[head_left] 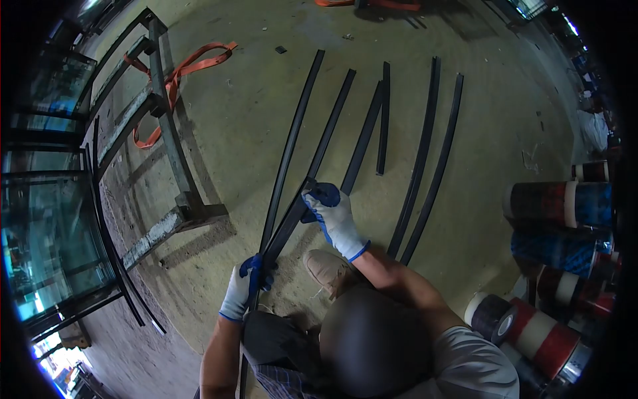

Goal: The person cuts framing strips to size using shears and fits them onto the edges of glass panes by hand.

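My left hand point(246, 284), in a white and blue work glove, is closed around the lower part of a long black strip point(287, 229). A second long black strip point(292, 143) runs up from beside that hand along the floor. My right hand point(334, 216), gloved the same way, has its fingers curled on the upper end of the held strip. Further black strips lie to the right: a thin one point(332, 123), a wider one point(364, 136), a short one point(383, 120) and two long curved-looking ones point(419, 146). A dark blurred rounded shape hides part of my lap.
A worn metal frame point(169, 126) with an orange strap point(199, 63) stands at the left. Beyond it are glass panels point(56, 233). Several large rolls point(538, 332) in red, white, blue and black are stacked at the right. My shoe point(324, 269) is on the concrete floor.
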Tool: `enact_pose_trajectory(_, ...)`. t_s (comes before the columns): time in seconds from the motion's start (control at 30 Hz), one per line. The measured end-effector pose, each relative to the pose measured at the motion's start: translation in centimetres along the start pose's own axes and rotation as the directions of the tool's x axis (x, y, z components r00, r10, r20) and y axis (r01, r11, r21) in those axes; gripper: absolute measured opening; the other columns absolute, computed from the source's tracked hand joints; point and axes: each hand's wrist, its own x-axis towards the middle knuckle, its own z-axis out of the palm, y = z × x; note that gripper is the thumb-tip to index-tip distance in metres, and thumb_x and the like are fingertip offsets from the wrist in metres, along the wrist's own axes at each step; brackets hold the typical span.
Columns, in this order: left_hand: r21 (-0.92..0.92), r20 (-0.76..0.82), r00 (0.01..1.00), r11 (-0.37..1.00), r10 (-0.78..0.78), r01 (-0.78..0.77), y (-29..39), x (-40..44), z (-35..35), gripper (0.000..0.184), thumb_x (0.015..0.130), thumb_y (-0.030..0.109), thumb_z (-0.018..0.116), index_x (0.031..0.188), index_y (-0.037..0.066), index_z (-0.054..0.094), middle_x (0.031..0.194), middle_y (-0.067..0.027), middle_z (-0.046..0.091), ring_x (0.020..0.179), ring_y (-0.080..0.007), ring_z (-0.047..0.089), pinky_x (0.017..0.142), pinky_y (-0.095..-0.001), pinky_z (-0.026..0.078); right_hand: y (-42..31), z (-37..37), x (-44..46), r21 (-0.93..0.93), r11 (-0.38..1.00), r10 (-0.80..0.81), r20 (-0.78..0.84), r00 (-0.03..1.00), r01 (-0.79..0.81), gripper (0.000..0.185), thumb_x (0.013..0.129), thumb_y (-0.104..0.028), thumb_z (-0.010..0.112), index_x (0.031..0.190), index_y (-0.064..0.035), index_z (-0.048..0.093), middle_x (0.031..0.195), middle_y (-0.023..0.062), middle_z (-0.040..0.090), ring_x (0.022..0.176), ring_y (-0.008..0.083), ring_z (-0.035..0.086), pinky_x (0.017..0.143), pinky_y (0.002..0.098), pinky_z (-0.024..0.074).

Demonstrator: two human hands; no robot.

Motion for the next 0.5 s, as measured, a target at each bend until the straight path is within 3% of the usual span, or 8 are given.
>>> enact_pose_trajectory(0.03,-0.038,-0.029,1.0,0.999,-0.006,0.004,0.0,0.0,0.2,0.043,0.101,0.034,0.042,0.1,-0.003,0.063,0.071,-0.0068,0.062,0.058,-0.0124,0.056,0.054,-0.0249,0.045,-0.5,0.3,-0.4,0.09,0.996,0.026,-0.017,1.0,-0.024,0.011,0.086,0.0,0.066,0.096,0.0016,0.062,0.094,0.0051,0.068,0.08,0.0131,0.066,0.071,0.0244,0.0567)
enact_pose_trajectory(0.13,-0.009,-0.067,0.997,1.0,0.028,-0.028,-0.6,0.2,-0.2,0.042,0.101,0.033,0.043,0.097,-0.003,0.064,0.071,-0.0068,0.063,0.058,-0.0126,0.057,0.054,-0.0257,0.045,-1.2,0.3,-0.2,-0.072,0.993,0.098,0.044,0.994,-0.094,0.009,0.087,-0.004,0.065,0.094,0.001,0.063,0.094,0.0057,0.068,0.075,0.0123,0.066,0.057,0.0246,0.057)
enact_pose_trajectory(0.23,0.041,-0.048,0.998,0.998,0.041,-0.039,-1.1,0.4,-0.7,0.042,0.101,0.033,0.042,0.097,-0.003,0.064,0.076,-0.0071,0.064,0.059,-0.0127,0.057,0.055,-0.0261,0.047,-1.1,-0.2,-0.1,-0.101,0.99,0.104,0.062,0.993,-0.098,0.009,0.088,-0.006,0.065,0.094,0.0011,0.063,0.093,0.0071,0.069,0.069,0.0117,0.066,0.048,0.0247,0.0549)
enact_pose_trajectory(0.5,0.059,-0.103,0.992,0.996,0.073,-0.067,-1.1,0.4,-0.1,0.036,0.1,0.027,0.047,0.098,-0.005,0.063,0.079,-0.0096,0.065,0.061,-0.0148,0.06,0.056,-0.0278,0.048,-1.3,-0.5,0.1,-0.092,0.99,0.11,0.041,0.993,-0.106,0.011,0.09,-0.007,0.062,0.096,0.0023,0.063,0.095,0.0085,0.069,0.061,0.0148,0.065,0.049,0.0254,0.0549)
